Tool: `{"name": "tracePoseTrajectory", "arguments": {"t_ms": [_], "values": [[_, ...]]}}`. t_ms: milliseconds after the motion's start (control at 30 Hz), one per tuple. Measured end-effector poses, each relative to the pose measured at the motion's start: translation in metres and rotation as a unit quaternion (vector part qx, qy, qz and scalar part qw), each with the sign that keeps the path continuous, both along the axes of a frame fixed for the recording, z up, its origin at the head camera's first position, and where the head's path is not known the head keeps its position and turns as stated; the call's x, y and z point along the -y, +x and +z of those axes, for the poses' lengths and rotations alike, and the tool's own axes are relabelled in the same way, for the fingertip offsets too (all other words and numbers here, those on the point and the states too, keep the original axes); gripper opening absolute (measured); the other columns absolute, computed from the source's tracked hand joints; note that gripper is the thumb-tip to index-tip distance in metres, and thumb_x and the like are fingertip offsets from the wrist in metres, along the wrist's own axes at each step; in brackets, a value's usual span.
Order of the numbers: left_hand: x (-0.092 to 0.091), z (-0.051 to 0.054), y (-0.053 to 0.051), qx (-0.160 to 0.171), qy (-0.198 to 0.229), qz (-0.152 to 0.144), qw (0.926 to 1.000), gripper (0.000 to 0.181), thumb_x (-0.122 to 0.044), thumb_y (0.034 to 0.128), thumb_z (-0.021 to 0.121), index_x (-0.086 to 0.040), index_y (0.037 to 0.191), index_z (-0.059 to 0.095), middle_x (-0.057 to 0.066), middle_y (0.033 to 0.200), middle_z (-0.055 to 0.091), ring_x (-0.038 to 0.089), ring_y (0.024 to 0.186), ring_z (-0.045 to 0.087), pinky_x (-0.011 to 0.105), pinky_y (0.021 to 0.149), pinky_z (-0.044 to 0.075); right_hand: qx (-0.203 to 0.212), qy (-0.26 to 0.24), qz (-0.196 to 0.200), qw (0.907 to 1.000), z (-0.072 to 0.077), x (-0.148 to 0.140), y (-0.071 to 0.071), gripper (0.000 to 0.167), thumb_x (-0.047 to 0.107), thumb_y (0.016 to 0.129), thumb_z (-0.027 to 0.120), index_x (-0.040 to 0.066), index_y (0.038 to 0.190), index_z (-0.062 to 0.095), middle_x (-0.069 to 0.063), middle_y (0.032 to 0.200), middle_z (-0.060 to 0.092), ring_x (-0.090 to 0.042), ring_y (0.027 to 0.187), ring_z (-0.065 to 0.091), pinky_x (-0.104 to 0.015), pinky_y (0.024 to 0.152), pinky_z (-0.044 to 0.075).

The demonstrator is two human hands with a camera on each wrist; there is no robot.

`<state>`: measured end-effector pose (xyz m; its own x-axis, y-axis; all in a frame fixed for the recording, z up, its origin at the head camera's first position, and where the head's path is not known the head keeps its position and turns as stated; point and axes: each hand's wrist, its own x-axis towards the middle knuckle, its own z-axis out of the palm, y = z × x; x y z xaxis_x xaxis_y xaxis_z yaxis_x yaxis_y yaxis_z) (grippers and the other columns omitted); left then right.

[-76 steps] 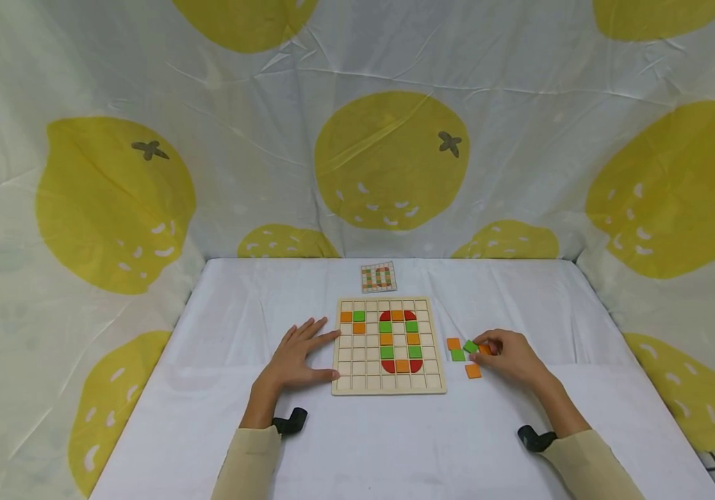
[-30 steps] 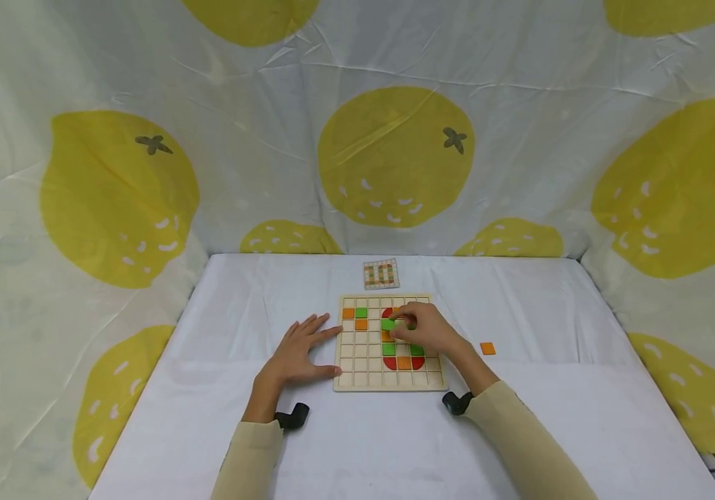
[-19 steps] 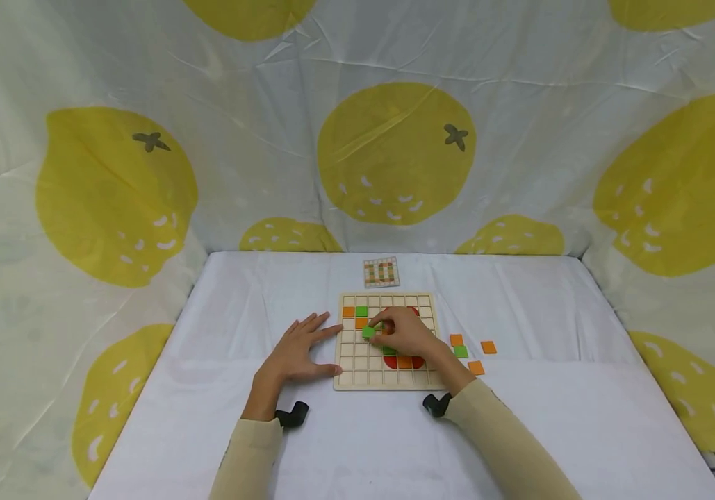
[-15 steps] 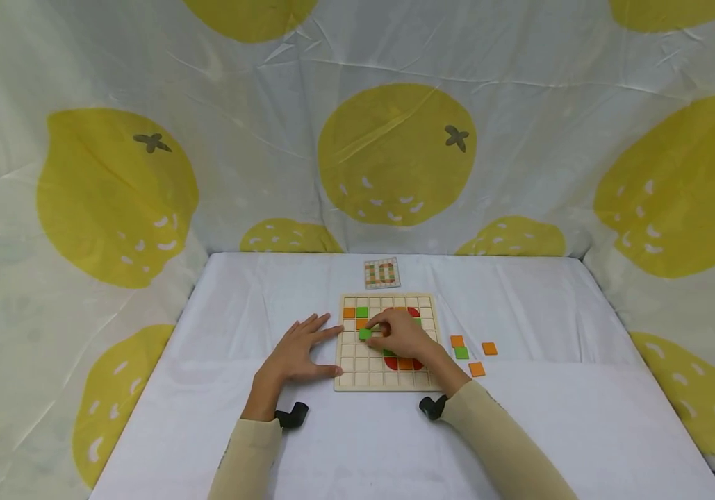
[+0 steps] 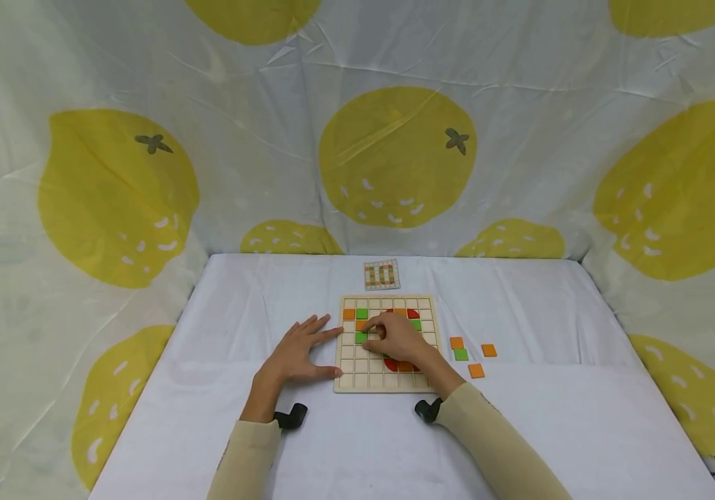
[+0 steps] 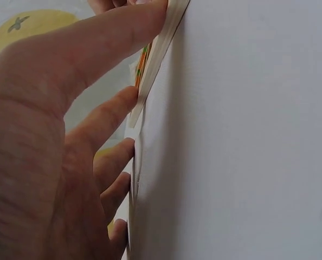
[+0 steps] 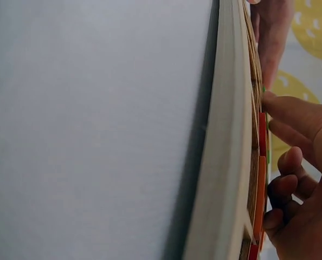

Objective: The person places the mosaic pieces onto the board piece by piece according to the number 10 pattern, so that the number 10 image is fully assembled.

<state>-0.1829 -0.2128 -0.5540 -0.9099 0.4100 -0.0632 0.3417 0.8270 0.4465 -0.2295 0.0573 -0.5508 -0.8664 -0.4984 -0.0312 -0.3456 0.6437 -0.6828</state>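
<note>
A wooden grid board lies on the white-covered table, with orange, green and red tiles in some of its cells. My left hand lies spread at the board's left side, thumb and index fingertip touching its edge, as the left wrist view also shows. Over the board, my right hand pinches a green square tile between thumb and index finger, at a cell just below an orange tile. Its other fingers are curled and cover part of the ring of tiles on the right half.
A small pattern card lies behind the board. To the right are loose square tiles: a green one and orange ones. A lemon-print cloth hangs behind and at both sides.
My right hand took a green tile from the loose ones at the right and carried it left over the board, down to a cell below the orange tile. The left hand stayed put.
</note>
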Motion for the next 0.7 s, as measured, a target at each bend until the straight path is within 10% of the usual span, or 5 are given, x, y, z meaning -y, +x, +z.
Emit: {"name": "tracePoseTrajectory", "arguments": {"t_ms": [700], "values": [[-0.003, 0.001, 0.001, 0.009, -0.008, 0.013, 0.9998, 0.087, -0.069, 0.0767, 0.075, -0.037, 0.154, 0.049, 0.002, 0.17, 0.03, 0.032, 0.16, 0.019, 0.062, 0.128, 0.014, 0.007, -0.052, -0.031, 0.9981, 0.003, -0.031, -0.002, 0.024, 0.03, 0.089, 0.082, 0.018, 0.109, 0.078, 0.001, 0.073, 0.053, -0.012, 0.065, 0.046, -0.025, 0.062, 0.04]]}}
